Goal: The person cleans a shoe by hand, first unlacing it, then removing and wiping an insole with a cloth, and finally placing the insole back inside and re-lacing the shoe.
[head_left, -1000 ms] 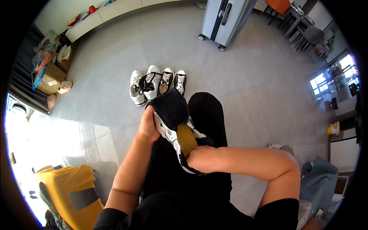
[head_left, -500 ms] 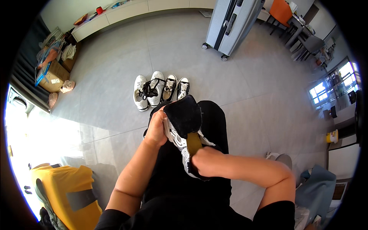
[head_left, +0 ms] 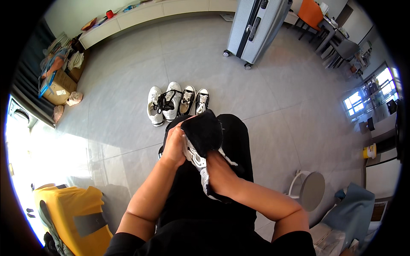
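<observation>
A white sneaker [head_left: 195,156] with a large black tongue [head_left: 203,133] is held over my lap, its opening toward me. My left hand [head_left: 174,146] is closed around the shoe's left side, near the tongue. Through the opening goes my right hand [head_left: 220,171], pushed in under the tongue. Its fingers are hidden inside, so their grip does not show. Beyond my knees, on the floor, stand a pair of white sneakers [head_left: 171,99] with black laces and a pair of black-and-white canvas shoes [head_left: 187,99].
A silver suitcase [head_left: 249,36] stands ahead to the right. On my left is a yellow-covered chair [head_left: 70,209]; on my right are a round stool [head_left: 312,192] and a blue-grey cloth [head_left: 350,211]. A cardboard box [head_left: 61,87] sits by the curtain at far left.
My right hand has moved forward, from the heel end deep into the shoe, covering the yellowish insole seen before. My right elbow has come inward, and more of the stool shows.
</observation>
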`<state>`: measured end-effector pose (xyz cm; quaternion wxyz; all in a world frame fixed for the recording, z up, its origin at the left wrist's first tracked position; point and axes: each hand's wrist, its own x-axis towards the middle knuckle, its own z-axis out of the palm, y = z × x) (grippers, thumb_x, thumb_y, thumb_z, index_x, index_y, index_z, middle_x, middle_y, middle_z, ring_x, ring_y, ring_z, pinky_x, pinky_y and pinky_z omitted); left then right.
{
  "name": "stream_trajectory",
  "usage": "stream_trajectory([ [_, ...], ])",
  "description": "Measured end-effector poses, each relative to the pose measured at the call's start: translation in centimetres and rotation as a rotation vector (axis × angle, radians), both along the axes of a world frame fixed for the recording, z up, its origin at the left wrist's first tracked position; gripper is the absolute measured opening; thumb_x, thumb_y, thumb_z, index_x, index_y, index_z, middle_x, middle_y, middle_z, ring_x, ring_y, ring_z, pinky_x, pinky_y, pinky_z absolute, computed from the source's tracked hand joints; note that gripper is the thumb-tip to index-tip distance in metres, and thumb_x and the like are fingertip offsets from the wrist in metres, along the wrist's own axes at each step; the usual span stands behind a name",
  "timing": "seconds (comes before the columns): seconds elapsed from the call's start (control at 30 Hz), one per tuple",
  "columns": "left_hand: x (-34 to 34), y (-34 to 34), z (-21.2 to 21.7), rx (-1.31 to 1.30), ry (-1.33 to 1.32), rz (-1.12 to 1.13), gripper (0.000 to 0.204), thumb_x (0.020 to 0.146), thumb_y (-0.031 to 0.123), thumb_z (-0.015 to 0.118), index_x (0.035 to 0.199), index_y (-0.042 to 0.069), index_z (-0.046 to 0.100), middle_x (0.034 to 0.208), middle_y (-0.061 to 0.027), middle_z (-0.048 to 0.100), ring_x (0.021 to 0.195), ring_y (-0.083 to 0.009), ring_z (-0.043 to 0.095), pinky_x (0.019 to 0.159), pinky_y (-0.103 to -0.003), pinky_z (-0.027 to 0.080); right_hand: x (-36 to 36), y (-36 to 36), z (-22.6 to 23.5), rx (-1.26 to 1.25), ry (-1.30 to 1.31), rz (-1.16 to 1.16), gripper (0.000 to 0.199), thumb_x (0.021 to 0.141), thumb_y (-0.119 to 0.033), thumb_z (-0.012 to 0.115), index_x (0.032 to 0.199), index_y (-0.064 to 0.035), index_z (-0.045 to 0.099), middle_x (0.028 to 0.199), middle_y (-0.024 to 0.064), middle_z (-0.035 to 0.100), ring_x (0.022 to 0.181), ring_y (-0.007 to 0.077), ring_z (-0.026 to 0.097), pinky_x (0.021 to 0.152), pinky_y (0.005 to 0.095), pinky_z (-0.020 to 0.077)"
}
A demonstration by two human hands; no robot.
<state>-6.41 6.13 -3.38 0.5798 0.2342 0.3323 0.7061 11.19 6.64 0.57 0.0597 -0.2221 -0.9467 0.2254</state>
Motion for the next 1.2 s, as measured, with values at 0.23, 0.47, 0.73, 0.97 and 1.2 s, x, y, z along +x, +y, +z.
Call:
stream_trajectory([
  [0.23,0.2,0.6,2.0,-0.02,0.098,-0.094,0.048,0.099,0.028,0.036,0.128,-0.007,0.05,0.125,-0.0155,0.058,0.113,-0.0225,0.057,0.1,-0.034,0.043,-0.6,-0.2,-2.5,0.296,0.207,-0.086,0.023,0.069,-0.003,0.055,0.088,0.0067,0.063,0.092,0.0208,0.055,0.093,0.0352,0.052,0.088,0.0377,0.0431],
  [0.47,0.2,-0.1,2.0,-0.009,0.145,-0.02,0.048,0.098,0.029,0.038,0.126,-0.007,0.051,0.121,-0.0156,0.06,0.11,-0.0228,0.059,0.097,-0.035,0.045,-1.0,-0.1,-0.9,-0.147,0.091,-0.188,0.025,0.065,0.008,0.059,0.09,0.0059,0.056,0.095,0.0215,0.056,0.099,0.0383,0.054,0.086,0.0408,0.0469],
  [0.73,0.3,-1.1,1.1,-0.088,0.102,0.027,0.048,0.095,0.03,0.042,0.125,-0.006,0.053,0.119,-0.015,0.061,0.108,-0.0231,0.06,0.095,-0.035,0.046,-0.5,-0.7,-1.3,-0.128,0.224,-0.08,0.024,0.071,0.009,0.052,0.095,0.0059,0.056,0.105,0.0214,0.053,0.099,0.0363,0.051,0.086,0.0399,0.0454],
  [0.97,0.9,0.2,4.4,0.049,0.169,-0.129,0.052,0.088,0.025,0.041,0.126,-0.009,0.048,0.119,-0.0166,0.06,0.108,-0.0223,0.059,0.096,-0.033,0.046,-2.6,-2.3,1.5,-1.817,1.096,-0.99,0.015,0.086,0.002,0.045,0.087,-0.006,0.057,0.072,0.0008,0.057,0.063,0.0099,0.053,0.058,0.0229,0.0427],
  [1.2,1.1,0.1,4.6,-0.072,0.163,-0.12,0.046,0.085,0.015,0.039,0.126,-0.006,0.047,0.121,-0.016,0.058,0.11,-0.0219,0.057,0.097,-0.033,0.045,-3.9,-0.1,-1.1,-2.032,1.169,-0.852,0.019,0.084,-0.005,0.047,0.097,-0.0034,0.062,0.088,0.006,0.065,0.077,0.0155,0.061,0.071,0.0298,0.0497],
])
